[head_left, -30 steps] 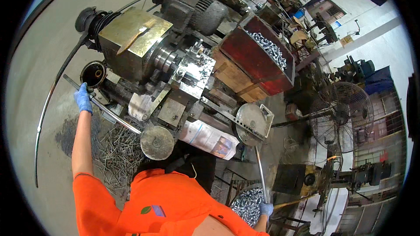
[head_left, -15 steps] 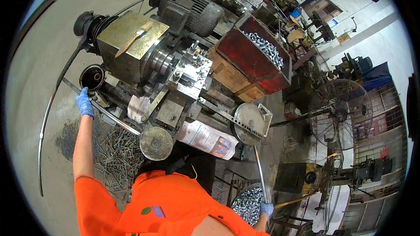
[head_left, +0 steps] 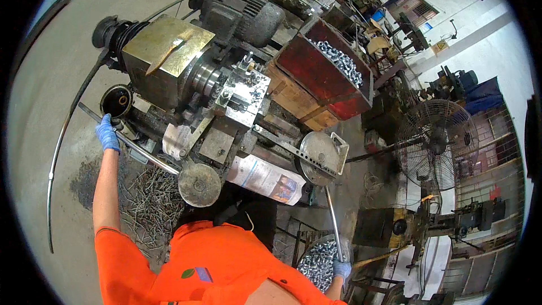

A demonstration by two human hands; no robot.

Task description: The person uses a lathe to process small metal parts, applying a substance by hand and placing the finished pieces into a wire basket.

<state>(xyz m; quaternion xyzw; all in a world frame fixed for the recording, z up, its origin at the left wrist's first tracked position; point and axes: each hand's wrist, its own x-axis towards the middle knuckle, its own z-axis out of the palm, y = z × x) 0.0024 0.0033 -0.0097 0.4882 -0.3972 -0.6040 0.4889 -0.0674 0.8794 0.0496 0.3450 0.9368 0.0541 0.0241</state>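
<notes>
My left hand [head_left: 107, 134], in a blue glove, is closed around a long metal lever [head_left: 148, 155] that runs to a round metal hub [head_left: 199, 185]. My right hand [head_left: 341, 270], also gloved, grips a second lever [head_left: 333, 212], a shiny bar reaching up to a round handwheel [head_left: 317, 158]. Both belong to a small lathe standing before me. Its spindle [head_left: 206, 80] faces a shiny tool block [head_left: 244, 97] with metal chips on top. Whether a workpiece sits between them is too small to tell.
A red bin [head_left: 316, 73] of small metal parts stands on wood behind the lathe. A bucket of similar parts [head_left: 317, 262] is beside my right arm. Metal shavings [head_left: 149, 203] cover the floor at left. A motor [head_left: 243, 14] and a large fan [head_left: 437, 144] stand farther off.
The whole scene has shifted slightly left in the picture. Both hands keep their hold on the levers, with no clear movement of the machine.
</notes>
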